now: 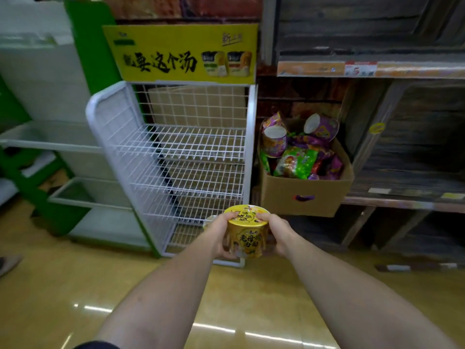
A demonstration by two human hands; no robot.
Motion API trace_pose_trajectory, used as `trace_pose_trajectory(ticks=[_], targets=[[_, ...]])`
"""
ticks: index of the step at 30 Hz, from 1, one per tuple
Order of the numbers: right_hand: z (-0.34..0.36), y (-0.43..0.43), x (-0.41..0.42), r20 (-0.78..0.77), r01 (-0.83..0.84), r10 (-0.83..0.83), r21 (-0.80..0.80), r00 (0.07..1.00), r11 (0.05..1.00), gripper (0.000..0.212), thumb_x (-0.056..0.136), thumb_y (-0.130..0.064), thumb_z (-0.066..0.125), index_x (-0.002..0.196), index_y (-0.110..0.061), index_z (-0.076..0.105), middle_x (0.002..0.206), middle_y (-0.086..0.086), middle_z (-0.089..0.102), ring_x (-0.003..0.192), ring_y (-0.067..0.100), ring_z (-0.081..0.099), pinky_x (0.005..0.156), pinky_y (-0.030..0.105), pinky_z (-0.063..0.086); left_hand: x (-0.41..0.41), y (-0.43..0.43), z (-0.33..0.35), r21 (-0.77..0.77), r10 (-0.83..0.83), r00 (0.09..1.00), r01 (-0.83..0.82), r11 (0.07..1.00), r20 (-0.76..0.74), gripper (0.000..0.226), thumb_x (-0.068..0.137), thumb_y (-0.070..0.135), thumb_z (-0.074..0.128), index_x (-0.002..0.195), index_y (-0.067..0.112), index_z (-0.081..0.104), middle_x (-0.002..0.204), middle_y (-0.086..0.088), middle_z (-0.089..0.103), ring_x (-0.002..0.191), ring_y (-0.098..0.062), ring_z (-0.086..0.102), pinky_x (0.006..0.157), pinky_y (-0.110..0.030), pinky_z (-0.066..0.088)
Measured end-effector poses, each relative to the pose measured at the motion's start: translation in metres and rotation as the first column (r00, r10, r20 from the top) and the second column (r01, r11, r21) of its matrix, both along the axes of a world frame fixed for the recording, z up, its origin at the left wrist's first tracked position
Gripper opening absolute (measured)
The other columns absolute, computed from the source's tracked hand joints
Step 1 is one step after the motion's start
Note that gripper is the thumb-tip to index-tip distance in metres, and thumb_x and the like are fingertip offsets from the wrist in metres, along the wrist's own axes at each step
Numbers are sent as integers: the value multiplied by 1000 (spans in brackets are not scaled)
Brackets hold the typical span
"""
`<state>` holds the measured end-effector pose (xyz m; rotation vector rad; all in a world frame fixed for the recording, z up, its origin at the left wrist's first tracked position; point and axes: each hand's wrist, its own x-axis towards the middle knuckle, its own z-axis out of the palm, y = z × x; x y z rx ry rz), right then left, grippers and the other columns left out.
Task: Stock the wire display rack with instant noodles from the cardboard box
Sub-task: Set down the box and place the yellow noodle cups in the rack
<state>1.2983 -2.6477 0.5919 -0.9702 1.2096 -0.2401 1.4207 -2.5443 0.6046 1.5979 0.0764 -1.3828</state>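
noodle cup (247, 231): gold-yellow, dk lettering
wire rack (176, 152): white, grid mesh
sign (181, 52): yellow w/ black characters
cardboard box (281, 195): plain brown
packs (297, 162): purple, green, some red
post (93, 46): green
floor (75, 285): glossy tan-yellow

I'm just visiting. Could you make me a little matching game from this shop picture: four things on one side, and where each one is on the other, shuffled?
Things:
1. yellow noodle cup
2. purple cups
3. yellow sign
4. cardboard box

Places:
A. on the wooden shelf, right of the wire rack
B. on top of the wire rack
C. held between the left hand and right hand
D. inside the cardboard box

Pairs: 1-C, 2-D, 3-B, 4-A
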Motion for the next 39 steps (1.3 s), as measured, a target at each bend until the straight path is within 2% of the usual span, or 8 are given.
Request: trace_pose_trajectory(ticks=[4, 9, 16, 21, 24, 28, 33, 39], targets=[[-27, 26, 57, -60, -24, 25, 19, 998, 1000, 38, 87, -34, 72, 119, -16, 63, 108, 15, 68, 97, 37, 63, 87, 58, 55, 52, 31, -24, 10, 30, 1000, -30, 999, -7, 28, 94, 42, 66, 102, 17, 57, 103, -16, 57, 93, -37, 56, 106, -63, 45], [-66, 67, 129, -105, 60, -49, 107, 993, 992, 46, 83, -38, 74, 123, -19, 62, 114, 15, 67, 102, 38, 63, 71, 48, 56, 130, 61, -57, 94, -29, 999, 32, 995, -36, 27, 92, 42, 66, 105, 21, 58, 115, -14, 56, 102, -40, 55, 100, -64, 48], [-118, 100, 188, -116, 144, -128, 133, 985, 981, 49, 85, -42, 74, 126, -21, 57, 119, 10, 62, 106, 32, 58, 81, 52, 54, 191, 78, -111, 146, -28, 997, 37, 989, -67, 51, 89, 49, 67, 130, 23, 52, 134, -10, 52, 118, -43, 53, 103, -63, 47], [-170, 94, 207, -105, 185, -169, 164, 980, 969, 37, 93, -41, 66, 123, -20, 60, 115, 4, 66, 100, 25, 62, 70, 40, 50, 204, 68, -163, 181, 6, 995, 12, 983, -100, 44, 96, 52, 60, 127, 23, 53, 124, -10, 54, 114, -38, 55, 99, -53, 52], [-222, 83, 218, -56, 231, -224, 172, 973, 958, 28, 97, -37, 61, 120, -22, 62, 112, -2, 65, 102, 22, 62, 81, 43, 52, 212, 53, -212, 174, 69, 993, -52, 983, -95, 40, 98, 55, 56, 124, 25, 52, 117, -6, 54, 109, -35, 55, 104, -57, 49], [-315, 55, 236, 16, 293, -299, 157, 954, 943, 42, 96, -40, 61, 130, -16, 62, 126, 7, 67, 114, 26, 62, 102, 50, 48, 223, 20, -299, 112, 149, 986, -140, 984, -78, 41, 105, 57, 39, 117, 24, 59, 108, 1, 58, 115, -30, 54, 111, -53, 42], [-421, 7, 261, 99, 411, -425, 132, 900, 902, 38, 104, -44, 47, 120, -16, 67, 107, 4, 71, 89, 16, 62, 75, 32, 49, 248, -26, -414, -42, 254, 966, -252, 967, 40, 33, 107, 32, 40, 90, 23, 67, 93, 4, 67, 89, -16, 55, 89, -36, 39], [-512, -51, 290, 145, 437, -430, -15, 891, 900, 36, 101, -28, 44, 124, -10, 66, 105, 9, 70, 90, 25, 62, 66, 32, 49, 280, -77, -501, -202, 255, 953, -221, 954, 161, 43, 108, 23, 33, 86, 15, 69, 76, 0, 68, 76, -16, 59, 64, -30, 46]])
